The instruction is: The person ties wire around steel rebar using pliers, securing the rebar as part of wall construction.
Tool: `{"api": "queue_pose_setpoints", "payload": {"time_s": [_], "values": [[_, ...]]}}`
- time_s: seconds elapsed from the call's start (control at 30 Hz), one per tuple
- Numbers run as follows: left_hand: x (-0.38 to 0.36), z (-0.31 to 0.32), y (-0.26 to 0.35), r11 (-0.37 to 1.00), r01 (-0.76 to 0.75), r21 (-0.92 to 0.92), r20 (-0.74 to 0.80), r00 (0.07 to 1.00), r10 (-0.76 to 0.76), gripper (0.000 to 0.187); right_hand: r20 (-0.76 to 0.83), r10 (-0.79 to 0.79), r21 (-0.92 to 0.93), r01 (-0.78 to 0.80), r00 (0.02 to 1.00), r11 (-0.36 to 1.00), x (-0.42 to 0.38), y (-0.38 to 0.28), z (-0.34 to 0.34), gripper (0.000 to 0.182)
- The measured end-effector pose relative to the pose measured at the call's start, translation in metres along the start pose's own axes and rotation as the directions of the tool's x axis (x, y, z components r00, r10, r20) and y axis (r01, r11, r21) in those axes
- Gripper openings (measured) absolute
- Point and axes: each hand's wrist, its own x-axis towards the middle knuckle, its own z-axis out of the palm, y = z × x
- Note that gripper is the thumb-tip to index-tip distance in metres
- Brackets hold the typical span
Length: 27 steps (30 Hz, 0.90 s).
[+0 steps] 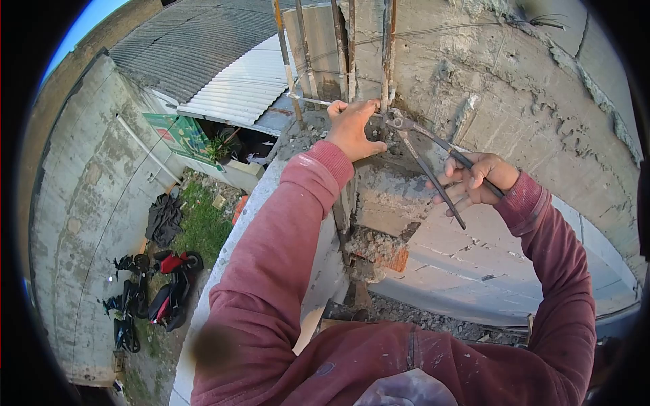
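My right hand (482,181) holds a pair of long-handled pincers (428,137). One handle lies under the thumb, and the handles are spread apart with the fingers loose between them. The pincers' jaws are against an upright rebar (388,57), low down near the concrete. My left hand (355,128) is just left of the jaws, its thumb and forefinger apart. Its fingertips rest at a thin horizontal bar (313,101) running between the upright rebars; part of that bar is hidden behind the hand. Whether the jaws grip wire is too small to tell.
Several more upright rebars (342,51) rise from the rough concrete stub. A cement-covered wall (514,88) stands on the right, white blocks (460,260) below it. Far down on the left are parked motorcycles (177,287), grass (203,220) and a corrugated roof (210,51).
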Motion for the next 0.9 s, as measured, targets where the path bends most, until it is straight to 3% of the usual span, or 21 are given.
{"api": "queue_pose_setpoints", "payload": {"time_s": [0.13, 0.23, 0.27, 0.33, 0.37, 0.4, 0.47, 0.53, 0.6, 0.63, 0.7, 0.73, 0.83, 0.9], "values": [[-0.001, -0.002, 0.007, 0.999, 0.053, 0.001, 0.020, 0.998, -0.053, 0.091, 0.072, 0.046, 0.106, -0.053, 0.996, 0.993, 0.003, 0.004, -0.002, 0.040], [-0.005, -0.002, 0.017, 0.996, 0.058, -0.071, -0.095, 0.993, -0.064, 0.089, 0.153, 0.054, 0.139, -0.076, 0.987, 0.987, 0.005, 0.002, -0.010, 0.043], [-0.008, 0.002, 0.026, 0.987, 0.067, -0.147, -0.273, 0.956, -0.106, 0.085, 0.177, 0.041, 0.162, -0.070, 0.983, 0.984, 0.004, 0.004, -0.010, 0.045], [-0.032, 0.020, 0.058, 0.952, 0.059, -0.300, -0.569, 0.790, -0.229, 0.077, 0.227, 0.044, 0.184, -0.088, 0.973, 0.979, 0.007, 0.008, -0.016, 0.047], [-0.046, 0.033, 0.076, 0.888, 0.107, -0.448, -0.572, 0.728, -0.377, 0.066, 0.254, 0.055, 0.181, -0.103, 0.966, 0.978, 0.008, 0.010, -0.020, 0.047], [-0.056, 0.045, 0.092, 0.796, 0.140, -0.589, -0.546, 0.657, -0.520, 0.054, 0.279, 0.067, 0.180, -0.121, 0.958, 0.976, 0.009, 0.012, -0.023, 0.046], [-0.067, 0.095, 0.088, 0.638, 0.278, -0.717, -0.284, 0.720, -0.633, 0.040, 0.270, 0.056, 0.224, -0.120, 0.961, 0.967, 0.011, 0.011, -0.024, 0.043], [-0.072, 0.089, 0.096, 0.396, 0.330, -0.857, -0.012, 0.756, -0.655, 0.030, 0.242, 0.028, 0.264, -0.094, 0.970, 0.960, 0.012, 0.013, -0.024, 0.042], [-0.070, 0.071, 0.103, 0.059, 0.282, -0.958, 0.206, 0.813, -0.544, 0.025, 0.196, -0.030, 0.284, -0.027, 0.980, 0.958, 0.012, 0.010, -0.029, 0.045], [-0.066, 0.076, 0.113, 0.012, 0.134, -0.991, 0.104, 0.818, -0.565, 0.019, 0.213, -0.020, 0.268, -0.039, 0.977, 0.963, 0.013, 0.006, -0.032, 0.047], [-0.060, 0.062, 0.128, -0.196, 0.089, -0.977, 0.188, 0.794, -0.578, 0.018, 0.243, 0.000, 0.249, -0.063, 0.970, 0.966, 0.014, 0.000, -0.040, 0.050], [-0.059, 0.058, 0.134, -0.299, 0.065, -0.952, 0.235, 0.781, -0.579, 0.017, 0.207, 0.018, 0.194, -0.059, 0.978, 0.979, 0.013, -0.006, -0.042, 0.050], [-0.052, 0.063, 0.138, -0.409, -0.015, -0.912, 0.233, 0.802, -0.549, 0.017, 0.061, 0.020, -0.018, -0.019, 0.998, 1.000, 0.008, -0.029, -0.039, 0.051], [-0.037, 0.062, 0.148, -0.488, -0.063, -0.870, 0.310, 0.699, -0.644, 0.019, -0.108, -0.076, -0.042, 0.072, 0.991, 0.997, 0.003, -0.031, -0.028, 0.045]]}}
